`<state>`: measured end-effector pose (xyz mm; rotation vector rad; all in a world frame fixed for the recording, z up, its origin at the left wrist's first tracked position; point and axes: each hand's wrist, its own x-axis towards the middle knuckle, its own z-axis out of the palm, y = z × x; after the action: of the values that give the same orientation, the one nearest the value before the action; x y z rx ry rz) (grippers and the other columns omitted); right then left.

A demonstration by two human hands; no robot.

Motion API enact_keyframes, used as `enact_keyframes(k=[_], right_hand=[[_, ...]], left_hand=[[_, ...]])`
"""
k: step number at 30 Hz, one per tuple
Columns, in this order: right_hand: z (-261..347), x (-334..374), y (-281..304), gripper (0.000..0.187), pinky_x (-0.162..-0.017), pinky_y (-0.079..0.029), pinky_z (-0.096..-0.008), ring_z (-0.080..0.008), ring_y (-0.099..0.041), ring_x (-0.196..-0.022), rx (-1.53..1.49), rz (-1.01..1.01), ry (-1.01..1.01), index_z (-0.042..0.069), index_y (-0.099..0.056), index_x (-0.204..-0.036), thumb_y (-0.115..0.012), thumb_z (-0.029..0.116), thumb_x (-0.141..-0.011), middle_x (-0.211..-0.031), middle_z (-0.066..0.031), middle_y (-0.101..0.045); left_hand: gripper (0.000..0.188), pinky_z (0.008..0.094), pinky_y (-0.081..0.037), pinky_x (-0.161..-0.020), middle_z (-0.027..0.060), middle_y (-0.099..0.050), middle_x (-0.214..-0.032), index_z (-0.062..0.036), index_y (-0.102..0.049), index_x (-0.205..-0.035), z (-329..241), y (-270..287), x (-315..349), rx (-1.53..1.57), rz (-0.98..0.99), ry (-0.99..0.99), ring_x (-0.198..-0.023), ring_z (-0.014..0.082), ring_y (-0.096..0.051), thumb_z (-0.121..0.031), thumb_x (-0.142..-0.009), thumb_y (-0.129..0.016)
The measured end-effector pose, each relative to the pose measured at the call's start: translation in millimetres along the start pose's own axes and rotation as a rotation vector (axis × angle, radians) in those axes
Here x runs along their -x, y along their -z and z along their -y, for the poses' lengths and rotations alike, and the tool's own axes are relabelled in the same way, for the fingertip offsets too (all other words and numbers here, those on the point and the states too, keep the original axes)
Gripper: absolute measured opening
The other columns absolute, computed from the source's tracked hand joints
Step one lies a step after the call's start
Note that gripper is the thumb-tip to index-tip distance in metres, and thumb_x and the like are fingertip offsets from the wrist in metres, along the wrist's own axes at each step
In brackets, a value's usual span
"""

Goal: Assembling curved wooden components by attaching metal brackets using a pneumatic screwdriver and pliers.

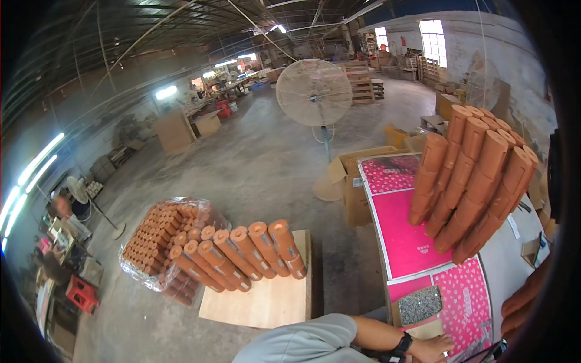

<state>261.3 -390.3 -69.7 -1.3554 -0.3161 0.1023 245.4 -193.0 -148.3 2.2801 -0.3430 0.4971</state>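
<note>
My left arm, in a grey sleeve with a black watch [402, 346] at the wrist, reaches along the lower edge. My left hand [431, 349] is low over the pink-covered table, its fingers curled down around something small and pale that I cannot make out. Beside it lies a tray of small grey metal pieces [419, 304], with a pale board [426, 329] between. A dark, clear-edged item [493, 349] is cut off near the fingertips. My right hand does not show. Stacked orange-brown cylinders [478, 175] stand on the table ahead.
More cylinders [242, 254] stand in rows on a plywood-topped stand [260, 308] to the left. Behind them is a plastic-wrapped pile of cylinders [160, 236]. A large fan [313, 94] and a cardboard box [357, 187] stand ahead. Brown rounded shapes [526, 296] fill the right edge.
</note>
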Motion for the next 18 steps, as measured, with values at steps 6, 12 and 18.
enact_keyframes(k=[6,12,18], right_hand=[[-0.9,0.6,-3.8,0.027,-0.049,-0.047,-0.0278,-0.0158,-0.053,-0.059,0.021,0.005,0.015,-0.004,-0.056,-0.103,-0.062,0.007,-0.079,-0.081,-0.0106,-0.058],[-7.1,5.4,4.8,0.026,-0.057,-0.044,-0.026,-0.0142,-0.052,-0.066,0.071,-0.028,0.016,-0.001,-0.057,-0.105,-0.062,0.014,-0.083,-0.083,-0.0077,-0.058],[-39.1,7.3,31.5,0.026,-0.065,-0.042,-0.0242,-0.0127,-0.052,-0.072,0.257,-0.111,-0.007,0.003,-0.059,-0.107,-0.063,0.021,-0.088,-0.085,-0.0048,-0.058]], left_hand=[[0.044,0.0496,-0.043,-0.091,0.0181,-0.054,-0.112,-0.0063,-0.058,-0.117,0.3,-11.4,10.4,-0.035,-0.044,0.036,-0.109,0.0345,-0.049,-0.038,-0.087,-0.058],[0.035,0.0508,-0.048,-0.089,0.0206,-0.058,-0.117,-0.0026,-0.057,-0.116,-22.2,3.1,8.2,-0.088,0.006,0.063,-0.11,0.0335,-0.056,-0.031,-0.096,-0.055],[0.034,0.049,-0.045,-0.093,0.0255,-0.058,-0.112,0.0016,-0.054,-0.116,-44.3,34.3,11.7,0.426,0.111,0.281,-0.101,0.045,-0.055,-0.014,-0.086,-0.059]])
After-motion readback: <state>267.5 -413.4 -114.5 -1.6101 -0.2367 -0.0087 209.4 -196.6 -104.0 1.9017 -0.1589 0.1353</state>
